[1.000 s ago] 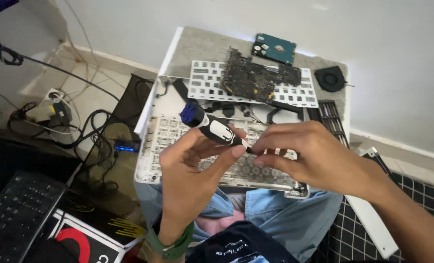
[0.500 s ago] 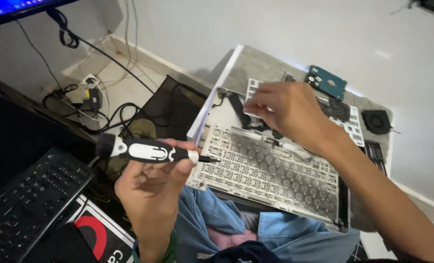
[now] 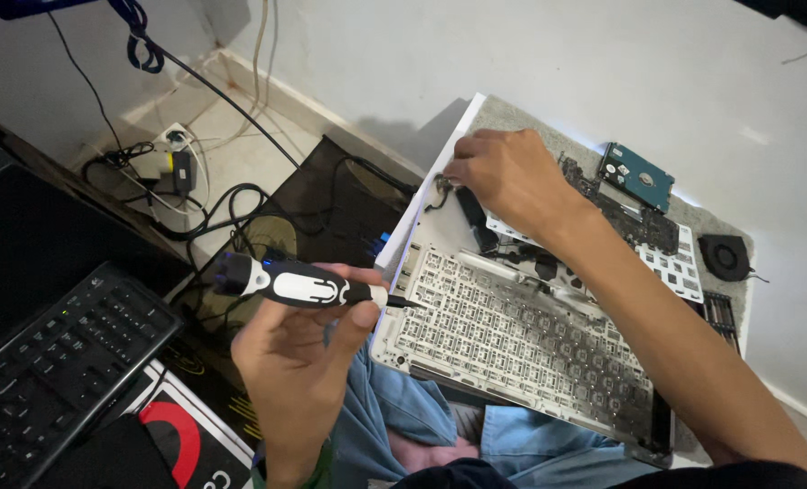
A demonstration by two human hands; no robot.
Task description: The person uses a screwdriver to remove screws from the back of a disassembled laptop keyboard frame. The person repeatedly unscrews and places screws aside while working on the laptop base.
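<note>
**Opened laptop chassis on the lap, electric screwdriver held aside**

The left hand (image 3: 299,362) is closed around a black-and-white electric screwdriver (image 3: 299,285), held level with its bit pointing toward the near left edge of the opened laptop chassis (image 3: 512,335). The chassis rests on the person's lap. The right hand (image 3: 508,177) reaches to the chassis's far left corner, fingers curled at a small black part (image 3: 476,217); whether it grips anything cannot be told. A hard drive (image 3: 637,175), a circuit board (image 3: 634,217) and a fan (image 3: 725,256) lie beyond. A black keyboard (image 3: 50,362) sits at left.
</note>
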